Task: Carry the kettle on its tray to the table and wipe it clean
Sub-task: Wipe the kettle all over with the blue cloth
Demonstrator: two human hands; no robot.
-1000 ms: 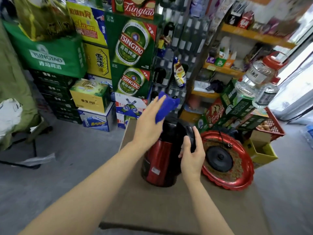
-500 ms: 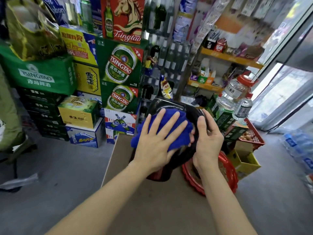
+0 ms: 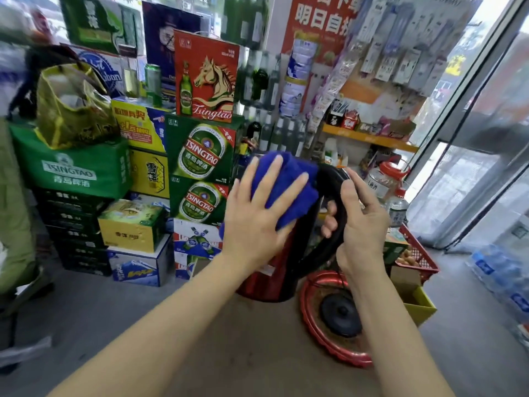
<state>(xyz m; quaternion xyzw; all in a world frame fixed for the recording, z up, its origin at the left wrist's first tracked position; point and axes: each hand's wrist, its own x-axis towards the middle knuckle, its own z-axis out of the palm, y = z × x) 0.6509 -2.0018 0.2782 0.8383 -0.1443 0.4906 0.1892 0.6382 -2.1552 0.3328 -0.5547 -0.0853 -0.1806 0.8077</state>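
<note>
I have the kettle (image 3: pixel 274 270) tilted toward me on the desk (image 3: pixel 229 348), just left of the tray (image 3: pixel 320 339). One second ago it stood upright with the cloth (image 3: pixel 282 190) only at its lid; now the cloth covers the upper body and top. I judge that carrying is complete and wiping is in progress, moving from lid to side.

Left hand (image 3: pixel 257 222): fingers (image 3: pixel 270 179) spread flat, pressing the cloth against the kettle. Nothing is pinched.

Right hand (image 3: pixel 362 222): fingers curled around the black handle (image 3: pixel 332 196), thumb on its outer side. This grip holds the tilt, as it did half a second ago.

The tray lies flat on the desk, touching or nearly touching the kettle's base. It holds the black power base (image 3: pixel 340 315) with its cord, and its floor looks brownish and soiled. The kettle is off this base.

Right of the tray, beyond the desk edge, a yellow box (image 3: pixel 420 305) stands open; I cannot tell its contents. Behind it, a red crate (image 3: pixel 416 253) holds small brown items, too blurred to identify.
</note>
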